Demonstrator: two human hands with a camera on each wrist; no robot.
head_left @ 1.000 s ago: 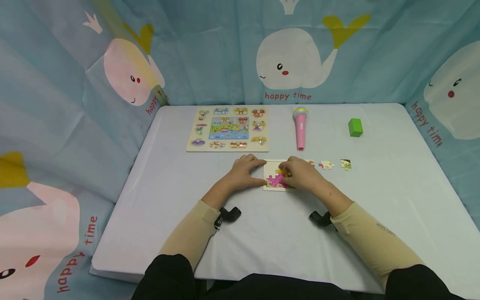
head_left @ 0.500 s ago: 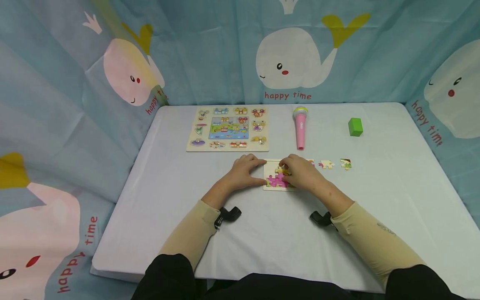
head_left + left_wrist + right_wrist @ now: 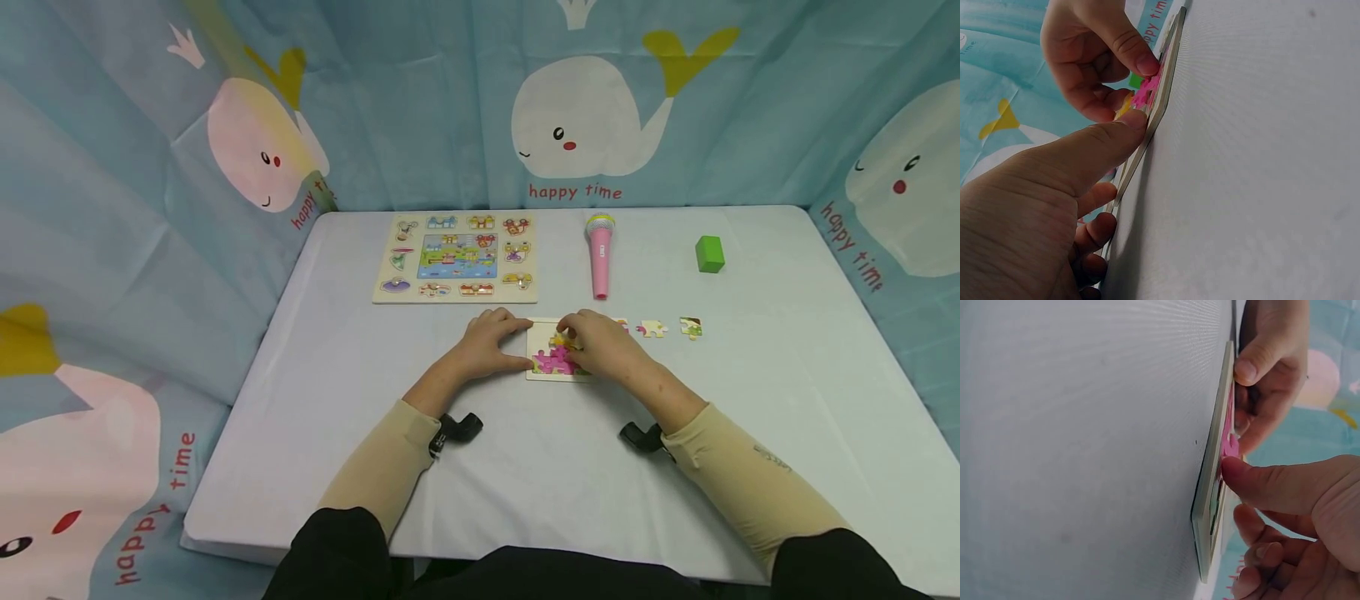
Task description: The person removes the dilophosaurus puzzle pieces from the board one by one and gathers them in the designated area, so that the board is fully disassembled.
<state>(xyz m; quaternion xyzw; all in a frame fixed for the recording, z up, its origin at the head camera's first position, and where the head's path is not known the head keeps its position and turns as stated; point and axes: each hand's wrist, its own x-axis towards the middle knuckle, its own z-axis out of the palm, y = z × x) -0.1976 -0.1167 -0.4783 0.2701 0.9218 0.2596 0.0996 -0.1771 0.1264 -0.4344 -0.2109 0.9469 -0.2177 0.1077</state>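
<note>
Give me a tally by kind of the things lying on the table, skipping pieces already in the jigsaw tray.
Jigsaw tray: 1
Loose jigsaw pieces: 3 visible, one partly behind the right hand
Peg puzzle board: 1
Pink microphone: 1
Green block: 1
Total: 7 visible
</note>
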